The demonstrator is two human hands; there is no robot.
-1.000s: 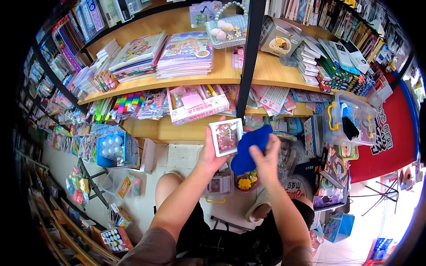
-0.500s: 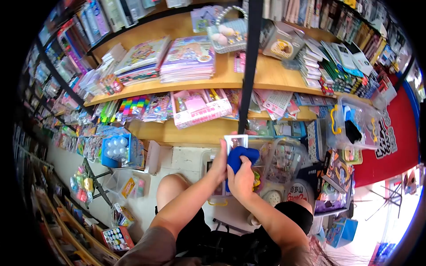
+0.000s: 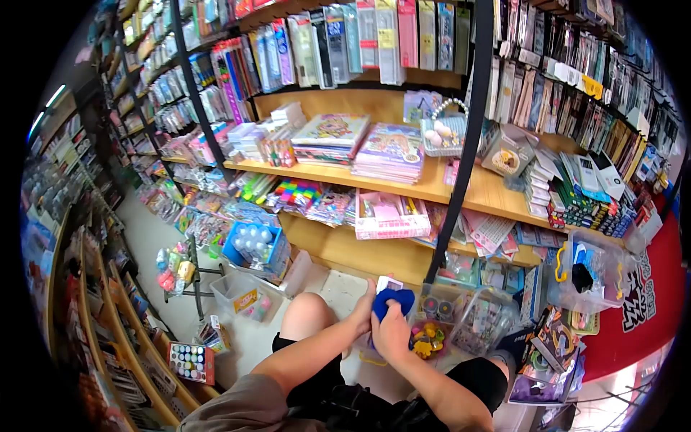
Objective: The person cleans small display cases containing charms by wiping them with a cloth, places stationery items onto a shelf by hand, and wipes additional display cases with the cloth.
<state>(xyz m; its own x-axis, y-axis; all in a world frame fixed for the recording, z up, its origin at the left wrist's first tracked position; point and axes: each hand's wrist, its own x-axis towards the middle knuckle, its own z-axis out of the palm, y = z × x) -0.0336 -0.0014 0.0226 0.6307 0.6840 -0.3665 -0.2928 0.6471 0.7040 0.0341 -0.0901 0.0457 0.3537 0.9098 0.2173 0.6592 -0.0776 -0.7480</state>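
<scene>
A wooden shelf (image 3: pixel 435 171) spans both sides of a black post (image 3: pixel 466 162), the upright that appears to bear its weight. Well right of the post, a red surface (image 3: pixel 662 295) printed with bold characters borders the stock. Between the two, a clear tub (image 3: pixel 590 302) holds loose goods, its yellow handles on the outside, probably for easy lifting.

Well left of the post and lower down, a blue box (image 3: pixel 245 264) groups pale, round-topped items, likely so their tops can be seen. Nearer the post on that side, notebooks (image 3: pixel 389 155) lie flat in stacks, presumably being too limp to stand. Under them, just left of the post, a pink box (image 3: pixel 392 232) shows its contents through an open top.

Below the post's foot and slightly left of it, two hands meet. The left hand (image 3: pixel 365 313) appears to grip the side of a white frame, seemingly to brace it. The right hand (image 3: pixel 391 333) clutches a bunched blue cloth (image 3: pixel 403 297) against it, thumb on top, apparently for firm contact. Of the frame (image 3: pixel 390 282), only the top edge shows below the post; cloth and fingers hide the rest.
</scene>
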